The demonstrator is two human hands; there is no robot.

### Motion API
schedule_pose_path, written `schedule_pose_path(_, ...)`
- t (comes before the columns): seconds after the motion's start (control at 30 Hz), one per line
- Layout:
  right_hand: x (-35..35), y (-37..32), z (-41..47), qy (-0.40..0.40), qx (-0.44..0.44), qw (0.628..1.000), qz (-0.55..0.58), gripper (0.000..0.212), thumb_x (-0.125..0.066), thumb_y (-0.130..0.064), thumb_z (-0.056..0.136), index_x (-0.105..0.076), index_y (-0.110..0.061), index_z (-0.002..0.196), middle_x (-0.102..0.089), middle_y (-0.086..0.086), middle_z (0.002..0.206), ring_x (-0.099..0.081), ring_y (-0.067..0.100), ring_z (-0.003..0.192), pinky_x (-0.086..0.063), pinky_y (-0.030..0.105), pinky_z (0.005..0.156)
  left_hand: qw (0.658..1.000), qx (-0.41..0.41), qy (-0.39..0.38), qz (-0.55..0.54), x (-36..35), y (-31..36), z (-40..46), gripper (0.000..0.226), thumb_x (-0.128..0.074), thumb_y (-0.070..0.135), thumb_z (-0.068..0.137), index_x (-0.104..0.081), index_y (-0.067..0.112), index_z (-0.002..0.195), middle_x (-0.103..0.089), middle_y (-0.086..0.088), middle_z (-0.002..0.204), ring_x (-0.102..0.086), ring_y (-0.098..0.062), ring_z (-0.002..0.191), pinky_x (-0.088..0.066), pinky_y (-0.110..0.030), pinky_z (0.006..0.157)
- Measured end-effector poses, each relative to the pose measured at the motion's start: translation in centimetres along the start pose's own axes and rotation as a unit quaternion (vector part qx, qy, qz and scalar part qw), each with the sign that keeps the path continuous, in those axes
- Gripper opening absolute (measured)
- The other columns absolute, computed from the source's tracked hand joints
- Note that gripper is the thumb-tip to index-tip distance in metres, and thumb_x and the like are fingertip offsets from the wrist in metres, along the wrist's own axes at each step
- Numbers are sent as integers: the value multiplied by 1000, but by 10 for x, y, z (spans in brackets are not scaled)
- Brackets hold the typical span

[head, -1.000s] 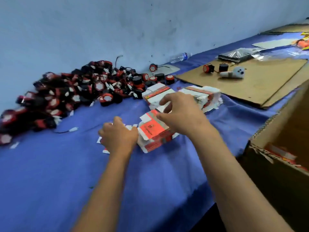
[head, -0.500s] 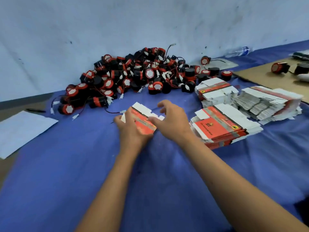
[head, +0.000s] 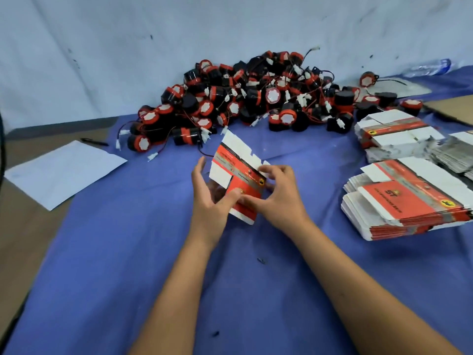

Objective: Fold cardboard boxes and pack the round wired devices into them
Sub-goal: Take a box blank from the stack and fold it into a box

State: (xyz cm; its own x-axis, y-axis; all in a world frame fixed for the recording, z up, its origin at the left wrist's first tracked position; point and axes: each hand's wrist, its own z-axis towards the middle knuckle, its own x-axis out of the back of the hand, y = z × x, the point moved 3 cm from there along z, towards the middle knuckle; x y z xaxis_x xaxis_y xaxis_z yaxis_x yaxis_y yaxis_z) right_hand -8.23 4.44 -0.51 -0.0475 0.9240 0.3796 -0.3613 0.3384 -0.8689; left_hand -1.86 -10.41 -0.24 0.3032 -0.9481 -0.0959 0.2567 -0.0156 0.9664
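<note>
Blue cloth (head: 128,252) covers most of the desk, with a pale wall (head: 128,47) right behind it. Mid-frame, the person has one flat cardboard box (head: 239,172) lifted off the cloth, tilted, white flaps up toward the top. Left hand (head: 208,198) grips its lower left side, thumb pressed on the red printed face. Right hand (head: 277,192) pinches the right edge, fingers (head: 268,170) curled over the top of it. So both hands are closed on that same box (it's not opened up yet, still flat-ish).

Big pile of round wired devices (head: 256,98) sits along the wall in the upper middle, black and red with white plugs on thin wires. Stack of flat boxes (head: 409,201) is at the right edge, with another stack (head: 394,131) above it. White paper sheet (head: 61,170) lies at the left, a pen (head: 93,142) just above it. Clear plastic bottle (head: 430,67) lies in the upper right by the wall.
</note>
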Motion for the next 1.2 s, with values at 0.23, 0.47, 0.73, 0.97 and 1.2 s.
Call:
schedule_pose_path(0.23,-3,-2,-1,-20,47,998,-43,85,-95,-44,62,-55,-25,134,-45,-5,119,-38,14,119,-39,19,97,998,62,-2,7,3,-4,6,33,-63,6,83,-76,27,105,-79,4,105,-74,-9,94,-56,-20,72)
schedule_pose_path(0.47,3,-3,-3,-1,29,1000,9,77,-97,-45,59,-54,-23,119,-54,-8,111,-53,5,100,-46,14,81,998,61,-6,11,3,-6,7,36,-57,-6,96,-74,20,115,-78,0,113,-74,-19,106,-58,-25,82)
schedule_pose_path(0.73,11,-2,0,20,-28,999,-15,55,-93,-45,67,-62,-20,104,-59,-2,106,-57,9,95,-53,34,89,995,79,25,-51,7,-9,8,42,-53,-13,96,-70,18,118,-77,-4,117,-71,-27,114,-58,-44,96)
schedule_pose_path(0.97,13,-1,0,32,-10,997,-65,66,-89,-57,64,-57,-23,111,-49,-3,113,-42,14,116,-43,27,94,991,103,15,-81,9,-7,7,41,-53,-12,97,-68,17,123,-77,-7,119,-72,-27,112,-59,-44,94)
schedule_pose_path(1.2,25,-5,4,68,21,995,-76,54,-91,-54,64,-52,-21,82,-50,-6,100,-37,14,103,-35,11,79,976,153,-7,-152,9,-3,5,36,-55,2,95,-64,7,130,-74,-15,123,-72,-30,112,-60,-45,92)
